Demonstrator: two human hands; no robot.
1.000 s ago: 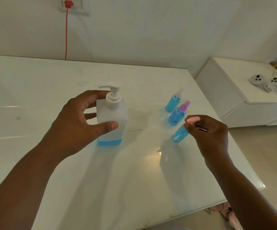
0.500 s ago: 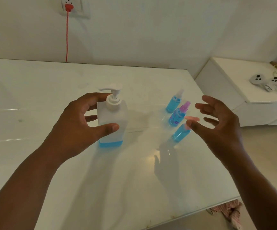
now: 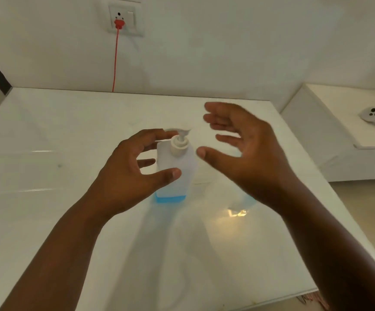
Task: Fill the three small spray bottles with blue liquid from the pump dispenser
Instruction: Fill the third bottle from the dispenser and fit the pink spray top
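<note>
The pump dispenser (image 3: pixel 182 187), a frosted white bottle with a thin layer of blue liquid at its bottom, stands mid-table. My left hand (image 3: pixel 126 176) is cupped round its left side with spread fingers, the thumb in front of the body and the index finger behind the nozzle; I see no firm grip. My right hand (image 3: pixel 254 158) hovers open just right of the dispenser, fingers spread and blurred. It covers the small spray bottles; only a sliver of blue from one spray bottle (image 3: pixel 249 199) shows under the wrist.
The white glossy table (image 3: pixel 70 131) runs back to the wall, where a red cable (image 3: pixel 115 63) hangs from a socket (image 3: pixel 123 19). To the right, past the table edge, stands a low white cabinet (image 3: pixel 339 135) with white controllers (image 3: pixel 372 114) on top.
My right hand let go of the pink cap, opened, and swung left toward the dispenser, now hiding the spray bottles. The left hand stayed cupped round the dispenser. The view shifted right.
</note>
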